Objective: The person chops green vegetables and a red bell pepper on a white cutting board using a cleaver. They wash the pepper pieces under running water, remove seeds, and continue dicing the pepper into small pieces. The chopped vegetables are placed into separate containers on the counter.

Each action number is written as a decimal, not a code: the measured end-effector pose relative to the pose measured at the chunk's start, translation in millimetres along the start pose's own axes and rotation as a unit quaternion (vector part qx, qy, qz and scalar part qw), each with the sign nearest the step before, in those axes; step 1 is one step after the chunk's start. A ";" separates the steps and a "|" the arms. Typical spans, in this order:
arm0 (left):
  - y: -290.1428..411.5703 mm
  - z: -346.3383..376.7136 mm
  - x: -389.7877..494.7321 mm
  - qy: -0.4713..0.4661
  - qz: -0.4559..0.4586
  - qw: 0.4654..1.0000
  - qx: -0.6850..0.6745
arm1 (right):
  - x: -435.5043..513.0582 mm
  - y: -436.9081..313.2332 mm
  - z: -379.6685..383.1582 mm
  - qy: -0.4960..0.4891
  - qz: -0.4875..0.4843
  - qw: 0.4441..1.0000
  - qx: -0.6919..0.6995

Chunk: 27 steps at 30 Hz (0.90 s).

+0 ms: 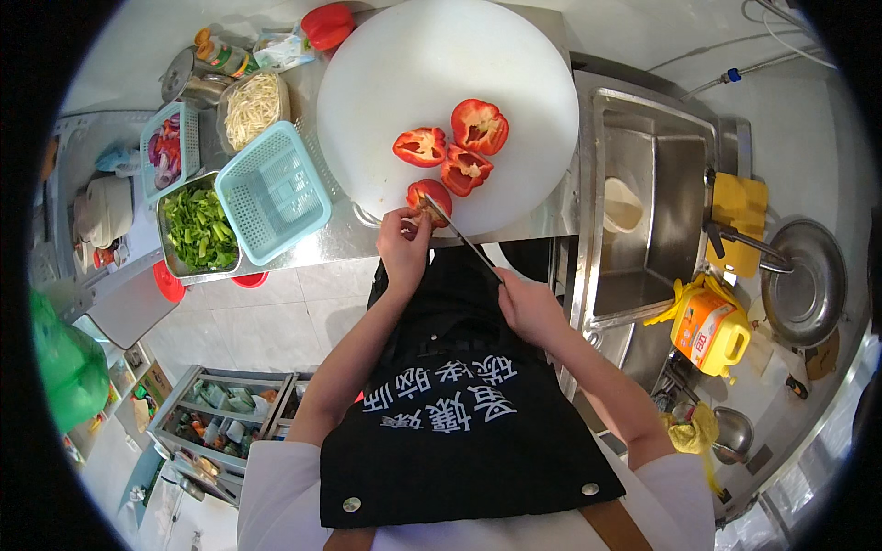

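Observation:
On the near edge of a round white cutting board (448,76), my left hand (403,244) grips a piece of red bell pepper (431,193). My right hand (530,306) holds a kitchen knife (465,237) by its handle, the blade slanting up to the left with its tip at that pepper piece. Just beyond lie three cut pieces: a pepper half with its pale core showing (480,127), a left pepper piece (420,147) and a middle pepper piece (466,170). A whole red bell pepper (327,26) sits past the board's far left edge.
Left of the board stand a light-blue plastic basket (275,193), a metal tray of chopped greens (200,231), a container of bean sprouts (253,110) and a basket of sliced red onion (165,148). A steel sink (654,206) is at right, near a yellow jug (710,334).

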<state>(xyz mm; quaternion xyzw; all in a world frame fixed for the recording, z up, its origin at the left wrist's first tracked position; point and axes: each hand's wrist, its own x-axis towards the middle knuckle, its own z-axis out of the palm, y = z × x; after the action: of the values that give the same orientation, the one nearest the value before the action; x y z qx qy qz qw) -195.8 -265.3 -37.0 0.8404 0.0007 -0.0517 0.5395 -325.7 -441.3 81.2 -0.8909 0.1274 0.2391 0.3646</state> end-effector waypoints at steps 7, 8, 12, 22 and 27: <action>-0.4 -6.8 3.1 -0.034 -0.061 0.998 -0.010 | 41.5 27.9 19.4 0.013 -0.045 0.999 -0.002; -0.1 -10.2 4.5 -0.051 -0.096 0.993 -0.037 | 42.6 26.7 21.2 0.017 -0.044 0.999 -0.005; 7.4 -19.4 0.0 -0.090 -0.042 0.995 0.019 | 36.1 17.4 9.5 0.020 -0.059 0.998 -0.026; 20.5 -36.6 5.9 -0.160 -0.100 0.981 -0.052 | 66.3 56.5 -77.6 0.261 -0.029 0.955 -0.140; 46.9 -89.0 0.1 -0.205 -0.294 0.831 -0.425 | 150.1 83.1 -82.2 0.288 -0.117 0.925 -0.218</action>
<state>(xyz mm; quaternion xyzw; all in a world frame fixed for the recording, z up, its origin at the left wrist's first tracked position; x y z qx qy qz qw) -185.5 -204.2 42.3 0.4584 0.1591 -0.3735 0.7906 -203.6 -565.9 5.4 -0.9875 0.0665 -0.0500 0.1341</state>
